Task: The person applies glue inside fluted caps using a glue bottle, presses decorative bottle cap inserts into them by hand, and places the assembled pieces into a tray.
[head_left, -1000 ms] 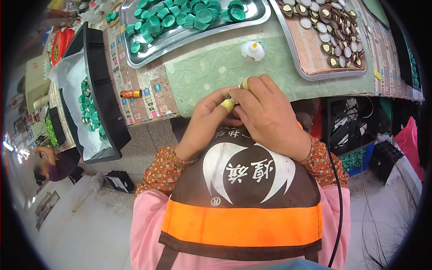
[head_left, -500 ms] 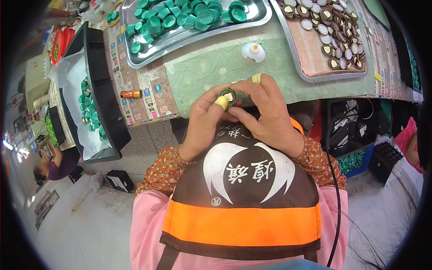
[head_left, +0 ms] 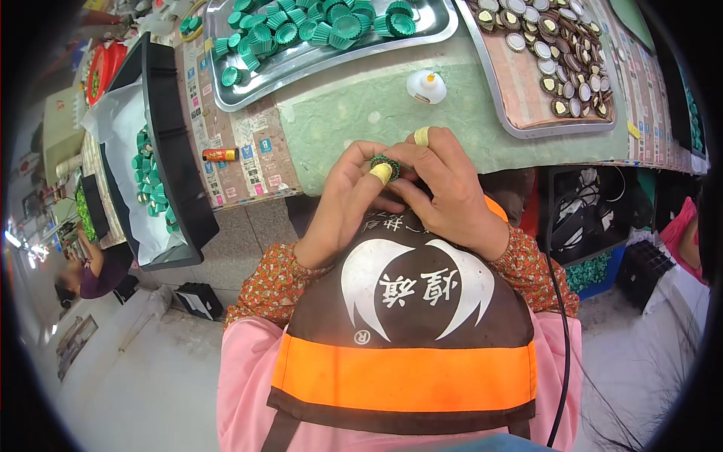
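Observation:
My left hand [head_left: 339, 202] and my right hand [head_left: 449, 192] meet at the table's front edge, both closed around a small green fluted cup [head_left: 387, 160]. Yellow tape wraps my left thumb, which presses on the top of the cup and covers much of what is inside it. My right fingers grip its right side; a yellow band circles one of them. Beyond my hands, a white squeeze bottle [head_left: 427, 88] with an orange tip stands on the green cloth [head_left: 331, 124].
A metal tray [head_left: 297, 73] of green cups [head_left: 331, 32] lies at the back left. The back-right tray [head_left: 520, 90] holds brown fluted discs [head_left: 576, 68]. At left sits a black crate [head_left: 172, 143] with lined cups; a red-and-yellow cylinder [head_left: 220, 155] lies nearby. A black cable [head_left: 561, 324] hangs at right.
My left thumb has moved further over the cup, hiding the pale-and-brown piece that showed inside it. Both hands stay around the cup, shifted only slightly.

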`<action>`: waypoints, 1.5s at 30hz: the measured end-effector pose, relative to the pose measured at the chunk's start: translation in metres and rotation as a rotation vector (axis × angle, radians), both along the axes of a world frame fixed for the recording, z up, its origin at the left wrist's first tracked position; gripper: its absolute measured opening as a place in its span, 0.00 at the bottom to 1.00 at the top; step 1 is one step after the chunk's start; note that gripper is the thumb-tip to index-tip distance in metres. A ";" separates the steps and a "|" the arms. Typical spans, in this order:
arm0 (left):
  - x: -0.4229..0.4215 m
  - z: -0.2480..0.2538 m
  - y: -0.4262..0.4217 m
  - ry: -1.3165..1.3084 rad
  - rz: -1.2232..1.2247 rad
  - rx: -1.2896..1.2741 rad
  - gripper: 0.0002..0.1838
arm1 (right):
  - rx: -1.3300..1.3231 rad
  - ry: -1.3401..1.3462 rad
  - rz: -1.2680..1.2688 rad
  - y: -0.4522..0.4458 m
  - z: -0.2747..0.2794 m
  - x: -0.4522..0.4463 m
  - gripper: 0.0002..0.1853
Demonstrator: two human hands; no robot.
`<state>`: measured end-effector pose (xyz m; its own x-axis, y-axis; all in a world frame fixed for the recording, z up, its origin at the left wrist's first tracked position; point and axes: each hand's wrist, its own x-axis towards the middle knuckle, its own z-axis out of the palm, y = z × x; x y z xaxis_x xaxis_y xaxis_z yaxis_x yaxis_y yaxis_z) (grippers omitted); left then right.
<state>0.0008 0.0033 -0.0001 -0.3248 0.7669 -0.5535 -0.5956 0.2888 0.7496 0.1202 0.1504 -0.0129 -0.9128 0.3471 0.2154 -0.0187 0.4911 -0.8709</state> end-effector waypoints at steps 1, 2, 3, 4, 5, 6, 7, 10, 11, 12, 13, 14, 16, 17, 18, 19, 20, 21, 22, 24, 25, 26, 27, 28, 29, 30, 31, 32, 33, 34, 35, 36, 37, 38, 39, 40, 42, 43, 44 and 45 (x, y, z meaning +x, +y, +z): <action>0.000 -0.001 0.000 0.009 0.008 -0.001 0.14 | 0.013 0.015 0.003 0.000 0.000 -0.001 0.26; 0.001 -0.001 0.000 0.019 0.016 -0.001 0.14 | 0.027 0.031 0.006 0.000 0.001 -0.001 0.26; 0.002 -0.002 0.001 0.028 0.025 -0.001 0.14 | 0.035 0.045 0.007 0.000 0.000 -0.001 0.26; 0.004 -0.003 0.000 0.033 0.041 0.005 0.14 | 0.043 0.059 0.009 0.000 0.000 -0.001 0.26; 0.006 -0.004 0.000 0.039 0.058 0.011 0.13 | 0.050 0.074 0.011 0.000 0.000 -0.001 0.26; 0.007 -0.005 -0.001 0.045 0.076 0.016 0.13 | 0.057 0.086 0.012 -0.001 -0.001 -0.002 0.26; 0.009 -0.007 -0.001 0.027 0.108 0.030 0.13 | 0.065 0.098 0.013 -0.002 -0.002 -0.002 0.27; 0.013 -0.012 -0.002 -0.006 0.179 0.062 0.12 | 0.092 0.112 0.022 -0.003 -0.004 -0.002 0.27; 0.014 -0.012 -0.002 -0.005 0.185 0.067 0.12 | 0.102 0.112 0.027 -0.003 -0.005 -0.002 0.27; 0.014 -0.013 -0.003 -0.004 0.191 0.072 0.12 | 0.109 0.118 0.028 -0.003 -0.006 -0.002 0.27; 0.015 -0.014 -0.003 -0.011 0.198 0.080 0.12 | 0.116 0.124 0.029 -0.003 -0.007 -0.002 0.27; 0.016 -0.015 -0.003 -0.018 0.205 0.089 0.12 | 0.123 0.130 0.030 -0.003 -0.008 -0.002 0.27; 0.016 -0.014 -0.003 -0.045 0.204 0.092 0.12 | 0.092 0.124 0.015 -0.004 -0.008 -0.002 0.26; 0.015 -0.013 -0.003 -0.064 0.196 0.087 0.12 | 0.078 0.123 0.007 -0.004 -0.008 -0.002 0.26; 0.013 -0.012 -0.002 -0.082 0.188 0.083 0.12 | 0.082 0.124 0.002 -0.004 -0.008 -0.002 0.26; 0.015 -0.012 -0.001 -0.104 0.210 0.095 0.12 | 0.087 0.125 -0.005 -0.004 -0.008 -0.003 0.26; 0.018 -0.013 -0.002 -0.127 0.232 0.107 0.13 | 0.092 0.126 -0.012 -0.003 -0.008 -0.003 0.26; 0.020 -0.012 -0.002 -0.147 0.255 0.120 0.13 | 0.084 0.121 -0.017 -0.004 -0.009 -0.002 0.25; 0.020 -0.012 -0.001 -0.150 0.251 0.115 0.13 | 0.077 0.118 -0.023 -0.004 -0.010 -0.002 0.25; 0.019 -0.010 0.000 -0.154 0.246 0.103 0.14 | 0.087 0.116 -0.029 -0.005 -0.009 -0.002 0.25; 0.018 -0.011 0.000 -0.143 0.238 0.104 0.14 | 0.104 0.118 -0.029 -0.005 -0.008 -0.002 0.25; 0.018 -0.012 0.000 -0.133 0.232 0.104 0.13 | 0.122 0.119 -0.030 -0.005 -0.007 -0.002 0.25; 0.019 -0.012 -0.001 -0.124 0.226 0.103 0.13 | 0.136 0.131 -0.025 -0.005 -0.006 -0.003 0.25; 0.020 -0.012 0.000 -0.124 0.239 0.118 0.13 | 0.150 0.142 -0.021 -0.005 -0.006 -0.003 0.25; 0.021 -0.011 0.001 -0.125 0.252 0.131 0.13 | 0.163 0.153 -0.016 -0.005 -0.006 -0.003 0.26; 0.021 -0.011 0.001 -0.126 0.265 0.145 0.13 | 0.183 0.160 -0.015 -0.005 -0.007 -0.003 0.26; 0.021 -0.014 -0.001 -0.113 0.261 0.138 0.13 | 0.202 0.168 -0.015 -0.006 -0.008 -0.003 0.26; 0.021 -0.021 -0.004 -0.100 0.257 0.131 0.13 | 0.221 0.175 -0.014 -0.007 -0.009 -0.003 0.26; 0.021 -0.026 -0.006 -0.087 0.252 0.123 0.13 | 0.253 0.199 -0.006 -0.008 -0.010 -0.003 0.26; 0.019 -0.028 -0.008 -0.101 0.233 0.142 0.13 | 0.285 0.223 0.003 -0.010 -0.011 -0.003 0.26; 0.017 -0.030 -0.010 -0.115 0.213 0.160 0.14 | 0.317 0.247 0.011 -0.011 -0.011 -0.004 0.26; 0.015 -0.025 -0.007 -0.130 0.193 0.178 0.14 | 0.275 0.239 -0.005 -0.011 -0.011 -0.004 0.27; 0.017 -0.019 -0.004 -0.144 0.228 0.158 0.16 | 0.235 0.231 -0.022 -0.011 -0.011 -0.006 0.27; 0.021 -0.009 0.003 -0.156 0.262 0.140 0.17 | 0.197 0.224 -0.041 -0.010 -0.011 -0.007 0.27; 0.023 -0.001 0.009 -0.169 0.295 0.122 0.19 | 0.141 0.174 -0.067 -0.009 -0.011 -0.006 0.27; 0.023 0.001 0.010 -0.135 0.280 0.139 0.20 | 0.084 0.122 -0.092 -0.009 -0.010 -0.004 0.26; 0.023 0.003 0.010 -0.070 0.251 0.169 0.23 | -0.022 0.063 -0.099 -0.009 -0.012 -0.003 0.26; 0.022 0.002 0.009 -0.057 0.232 0.172 0.23 | -0.068 0.055 -0.083 -0.007 -0.014 -0.003 0.26; 0.021 -0.001 0.007 -0.046 0.214 0.176 0.24 | -0.114 0.047 -0.067 -0.006 -0.016 -0.002 0.26; 0.019 -0.002 0.006 -0.034 0.197 0.180 0.25 | -0.124 0.043 -0.058 -0.004 -0.017 -0.002 0.25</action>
<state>0.0194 0.0088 -0.0025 -0.4611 0.7778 -0.4272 -0.6527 0.0289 0.7571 0.1182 0.1463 -0.0298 -0.8810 0.4259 0.2061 -0.0322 0.3807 -0.9241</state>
